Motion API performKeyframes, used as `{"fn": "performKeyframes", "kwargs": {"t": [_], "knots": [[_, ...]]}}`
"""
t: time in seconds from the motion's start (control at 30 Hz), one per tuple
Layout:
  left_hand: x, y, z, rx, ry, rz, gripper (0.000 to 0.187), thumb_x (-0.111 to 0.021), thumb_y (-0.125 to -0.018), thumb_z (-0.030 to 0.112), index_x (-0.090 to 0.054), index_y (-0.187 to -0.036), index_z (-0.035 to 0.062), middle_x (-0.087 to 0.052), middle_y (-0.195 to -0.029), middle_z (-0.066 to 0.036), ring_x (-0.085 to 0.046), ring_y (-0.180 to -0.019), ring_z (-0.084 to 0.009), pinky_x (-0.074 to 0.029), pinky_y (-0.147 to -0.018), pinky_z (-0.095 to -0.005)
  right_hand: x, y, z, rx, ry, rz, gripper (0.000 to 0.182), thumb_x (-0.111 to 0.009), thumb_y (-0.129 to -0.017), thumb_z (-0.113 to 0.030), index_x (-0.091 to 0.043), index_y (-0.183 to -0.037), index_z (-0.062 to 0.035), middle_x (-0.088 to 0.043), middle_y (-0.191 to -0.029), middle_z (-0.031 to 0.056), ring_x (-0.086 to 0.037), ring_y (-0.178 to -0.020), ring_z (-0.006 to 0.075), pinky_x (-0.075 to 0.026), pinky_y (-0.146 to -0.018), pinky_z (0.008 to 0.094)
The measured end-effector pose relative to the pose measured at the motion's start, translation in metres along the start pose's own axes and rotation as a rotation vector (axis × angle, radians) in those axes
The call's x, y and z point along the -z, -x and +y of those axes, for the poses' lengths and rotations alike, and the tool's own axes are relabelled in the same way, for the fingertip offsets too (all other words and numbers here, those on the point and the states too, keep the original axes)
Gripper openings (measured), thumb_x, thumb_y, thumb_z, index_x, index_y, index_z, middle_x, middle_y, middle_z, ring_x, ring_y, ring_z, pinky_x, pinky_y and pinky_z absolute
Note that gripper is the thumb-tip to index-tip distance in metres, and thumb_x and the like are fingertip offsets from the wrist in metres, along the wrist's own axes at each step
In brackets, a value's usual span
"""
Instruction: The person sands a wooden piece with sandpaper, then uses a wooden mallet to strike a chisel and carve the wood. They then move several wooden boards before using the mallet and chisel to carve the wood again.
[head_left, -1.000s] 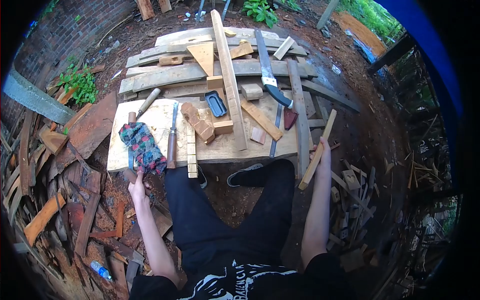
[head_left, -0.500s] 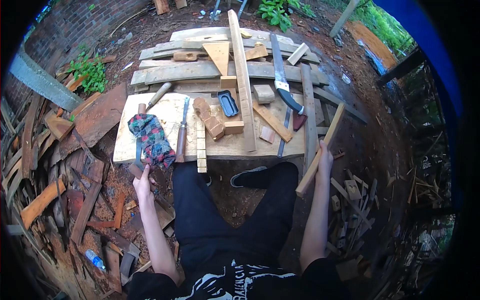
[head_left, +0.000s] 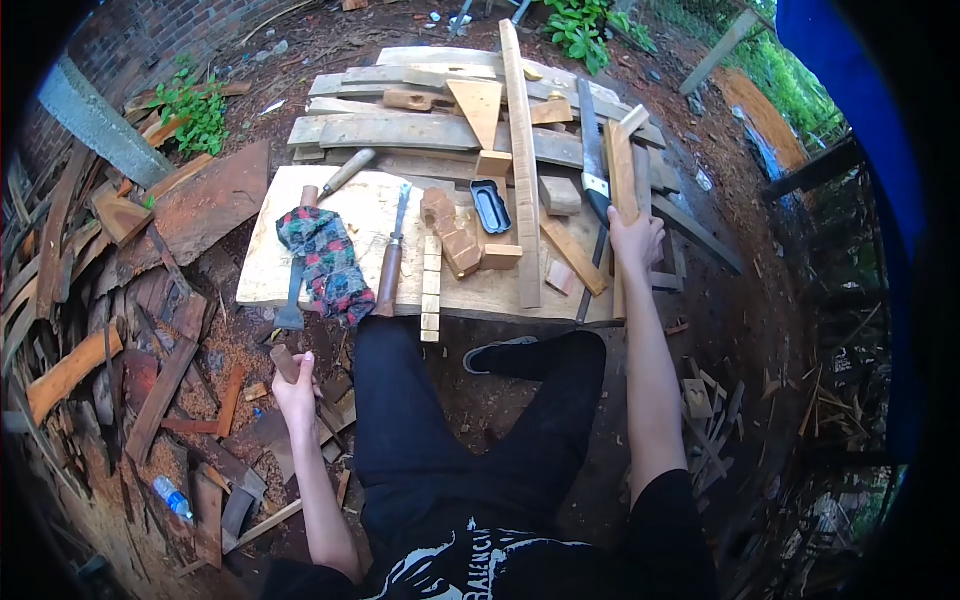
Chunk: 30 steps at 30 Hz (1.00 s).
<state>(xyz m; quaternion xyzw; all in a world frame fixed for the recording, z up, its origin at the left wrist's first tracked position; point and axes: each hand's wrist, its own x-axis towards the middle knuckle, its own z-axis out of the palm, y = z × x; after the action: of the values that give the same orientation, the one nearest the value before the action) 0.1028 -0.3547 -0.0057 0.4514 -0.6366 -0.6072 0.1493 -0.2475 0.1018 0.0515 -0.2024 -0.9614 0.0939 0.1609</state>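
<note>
My left hand point(head_left: 297, 385) is closed round a short brown wooden piece point(head_left: 285, 362), low in front of the bench's left edge. Above it, a plaid cloth point(head_left: 328, 262) lies beside a flat metal blade point(head_left: 289, 318). At the right side of the bench, my right hand point(head_left: 637, 240) grips the near end of a wooden strip point(head_left: 622, 170), which points away from me. Just left of that strip is a handsaw point(head_left: 590, 140), its handle partly hidden. A chisel with a brown handle point(head_left: 390, 275) rests near the bench's front edge.
The wooden bench point(head_left: 262, 262) also bears a long batten point(head_left: 520, 170), a notched strip point(head_left: 431, 290), a black tray point(head_left: 491, 207), a triangular block point(head_left: 476, 110) and a mallet-like piece point(head_left: 410, 100). Scrap wood and a plastic bottle point(head_left: 172, 497) lie on the ground at left.
My right hand has moved forward with the strip, from beside the bench to over its right side. My left hand has moved down, away from the blade, with the brown piece.
</note>
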Motion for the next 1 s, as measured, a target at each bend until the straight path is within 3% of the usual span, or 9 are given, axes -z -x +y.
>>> {"fn": "performKeyframes", "kwargs": {"t": [0.2, 0.27, 0.4, 0.47, 0.53, 0.6, 0.7, 0.77, 1.0], "knots": [[-0.003, 0.017, 0.005, -0.063, -0.021, 0.057, 0.023, -0.073, -0.096, 0.021, -0.064, -0.102, 0.0006, -0.056, -0.07, 0.001, -0.05, -0.052, -0.0061, -0.04, -0.046, -0.0239, -0.015, 0.006, -0.037, 0.383, 0.005, 0.237, 0.066, -0.069, -0.086, -0.055, -0.063, -0.128, -0.0052, -0.06, -0.125, 0.0173, -0.056, -0.119, 0.0335, -0.043, -0.098, 0.0512], [-0.006, 0.022, 0.008, -0.071, -0.027, 0.067, 0.023, -0.073, -0.096, 0.021, -0.064, -0.102, 0.0007, -0.057, -0.071, 0.001, -0.05, -0.052, -0.0059, -0.04, -0.046, -0.024, -0.014, 0.016, -0.058, 0.392, -0.013, -0.072, 0.071, -0.072, -0.083, -0.057, -0.063, -0.127, -0.0023, -0.067, -0.116, 0.019, -0.064, -0.108, 0.0354, -0.048, -0.092, 0.0483], [-0.015, 0.035, 0.022, -0.142, -0.063, 0.037, 0.022, -0.073, -0.096, 0.021, -0.065, -0.101, 0.0016, -0.058, -0.072, 0.0, -0.05, -0.053, -0.0044, -0.038, -0.046, -0.0236, -0.01, 0.028, -0.078, 0.31, -0.002, -0.223, 0.077, -0.076, -0.079, -0.058, -0.063, -0.125, 0.0017, -0.071, -0.11, 0.0207, -0.068, -0.105, 0.0387, -0.052, -0.09, 0.0471], [-0.021, 0.043, 0.034, -0.098, -0.091, 0.008, 0.022, -0.075, -0.095, 0.021, -0.067, -0.099, 0.0016, -0.064, -0.076, -0.002, -0.059, -0.059, -0.0078, -0.046, -0.053, -0.0254, -0.014, 0.028, -0.076, 0.152, -0.224, -0.194, 0.082, -0.081, -0.075, -0.055, -0.062, -0.128, 0.0042, -0.071, -0.113, 0.0233, -0.068, -0.108, 0.0371, -0.053, -0.094, 0.0458], [-0.035, 0.051, 0.045, -0.418, -0.179, -0.094, 0.024, -0.079, -0.091, 0.021, -0.069, -0.1, 0.001, -0.072, -0.083, -0.006, -0.068, -0.072, -0.0129, -0.054, -0.066, -0.0297, -0.026, 0.027, -0.06, 0.101, -0.438, -0.195, 0.079, -0.082, -0.078, -0.048, -0.059, -0.13, 0.0058, -0.07, -0.115, 0.0226, -0.069, -0.108, 0.0337, -0.053, -0.094, 0.043], [-0.053, 0.067, 0.073, -0.419, -0.299, -0.215, 0.028, -0.083, -0.086, 0.02, -0.071, -0.103, 0.0008, -0.076, -0.094, -0.012, -0.073, -0.086, -0.0197, -0.057, -0.078, -0.0347, -0.029, 0.031, -0.047, 0.052, -0.649, -0.191, 0.076, -0.083, -0.08, -0.042, -0.057, -0.132, 0.0073, -0.07, -0.116, 0.0219, -0.069, -0.107, 0.0304, -0.053, -0.094, 0.0401], [-0.088, 0.069, 0.079, -0.704, -0.583, -0.326, 0.05, -0.085, -0.08, 0.03, -0.066, -0.119, 0.0063, -0.071, -0.102, -0.013, -0.072, -0.089, -0.0356, -0.058, -0.075, -0.0446, 0.018, 0.064, -0.039, -0.043, -1.225, -0.293, 0.056, -0.076, -0.093, -0.02, -0.052, -0.134, 0.0111, -0.066, -0.121, 0.0162, -0.066, -0.106, 0.0199, -0.054, -0.089, 0.0302], [-0.109, 0.069, 0.084, -0.721, -0.757, -0.438, 0.062, -0.084, -0.08, 0.032, -0.058, -0.132, 0.0087, -0.067, -0.1, -0.013, -0.071, -0.086, -0.038, -0.056, -0.07, -0.0485, 0.045, 0.082, -0.032, -0.065, -1.315, -0.306, 0.056, -0.075, -0.093, -0.02, -0.052, -0.134, 0.0107, -0.065, -0.121, 0.0162, -0.065, -0.106, 0.0202, -0.054, -0.09, 0.0308], [-0.155, 0.066, 0.076, -0.744, -0.82, -0.453, 0.055, -0.081, -0.081, 0.022, -0.059, -0.129, 0.0077, -0.067, -0.109, -0.017, -0.07, -0.089, -0.0396, -0.056, -0.075, -0.0498, 0.108, 0.129, -0.012, -0.048, -1.587, -0.461, 0.048, -0.06, -0.102, -0.028, -0.053, -0.134, 0.0071, -0.066, -0.119, 0.0166, -0.072, -0.097, 0.0246, -0.056, -0.09, 0.0362]]}}
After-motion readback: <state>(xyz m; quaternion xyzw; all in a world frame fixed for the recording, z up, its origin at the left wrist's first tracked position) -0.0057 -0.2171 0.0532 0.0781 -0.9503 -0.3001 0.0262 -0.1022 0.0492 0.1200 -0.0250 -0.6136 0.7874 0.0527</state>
